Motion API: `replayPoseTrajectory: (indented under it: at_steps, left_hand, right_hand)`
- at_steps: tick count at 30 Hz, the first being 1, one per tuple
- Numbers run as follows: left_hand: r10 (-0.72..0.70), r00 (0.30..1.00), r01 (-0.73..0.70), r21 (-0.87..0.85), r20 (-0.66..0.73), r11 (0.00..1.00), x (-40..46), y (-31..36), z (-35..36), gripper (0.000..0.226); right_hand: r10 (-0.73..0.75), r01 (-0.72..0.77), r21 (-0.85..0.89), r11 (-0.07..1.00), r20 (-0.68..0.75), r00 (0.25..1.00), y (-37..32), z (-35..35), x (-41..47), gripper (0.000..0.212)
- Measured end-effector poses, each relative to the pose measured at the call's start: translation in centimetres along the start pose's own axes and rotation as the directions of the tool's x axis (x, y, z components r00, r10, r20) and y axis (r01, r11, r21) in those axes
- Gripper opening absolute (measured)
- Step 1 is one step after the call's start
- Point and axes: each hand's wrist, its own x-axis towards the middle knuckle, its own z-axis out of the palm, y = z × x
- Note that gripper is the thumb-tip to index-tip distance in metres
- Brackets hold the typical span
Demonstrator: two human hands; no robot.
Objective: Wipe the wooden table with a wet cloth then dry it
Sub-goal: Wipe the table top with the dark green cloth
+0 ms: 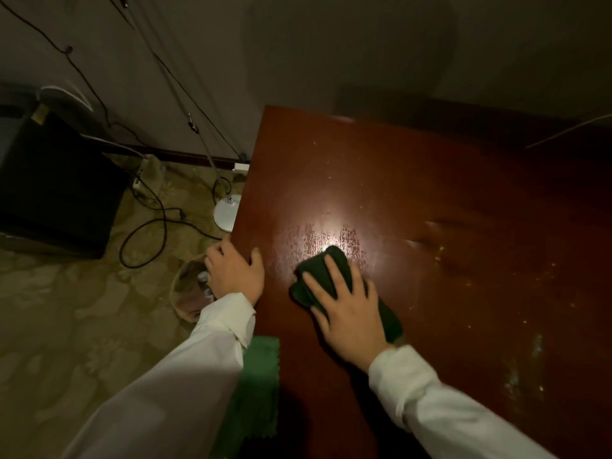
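A black box (56,187) sits at the left edge on patterned carpet (66,326). Black cables (145,226) trail toward a white round lamp base (228,212) at centre-left; below it stands a basket (188,289).

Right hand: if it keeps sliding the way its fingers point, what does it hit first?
Nothing solid, it seems. The right hand presses the dark cloth flat, fingers aimed up-left across the wooden table; ahead lie only wet streaks, then bare tabletop to the far edge.

The desk (414,180) is glossy reddish-brown with pale specks. One cloth (334,279) is dark green, another cloth (258,385) lighter green. Sleeves (430,392) are white.
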Motion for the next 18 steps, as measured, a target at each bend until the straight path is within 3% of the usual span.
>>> replayPoseTrajectory:
  at_steps: [5,8,12,15,18]
  left_hand:
    - [0.000,1.000,-0.001,-0.053,-0.012,0.999,1.6,1.0,0.3,0.048]
    - [-0.134,0.990,0.126,-0.173,-0.033,0.977,2.8,1.5,0.2,0.031]
    - [-0.273,0.954,0.236,-0.252,-0.122,0.939,3.4,1.2,0.4,0.031]
    - [-0.270,0.942,0.217,-0.251,-0.199,0.943,3.4,1.3,0.7,0.032]
    - [-0.269,0.945,0.221,-0.245,-0.187,0.944,3.6,1.4,0.7,0.030]
  right_hand:
    - [0.037,-0.036,-0.061,0.998,0.014,0.999,5.1,-3.0,11.4,0.055]
    - [0.117,-0.117,-0.061,0.991,0.000,0.993,5.0,-3.5,13.5,0.058]
    - [-0.112,0.107,-0.087,0.990,-0.054,0.992,1.2,-1.8,8.9,0.065]
    - [-0.248,0.245,-0.062,0.968,-0.046,0.968,-1.9,-0.6,7.0,0.065]
    - [-0.311,0.310,-0.027,0.950,-0.039,0.950,-3.2,-0.4,10.1,0.059]
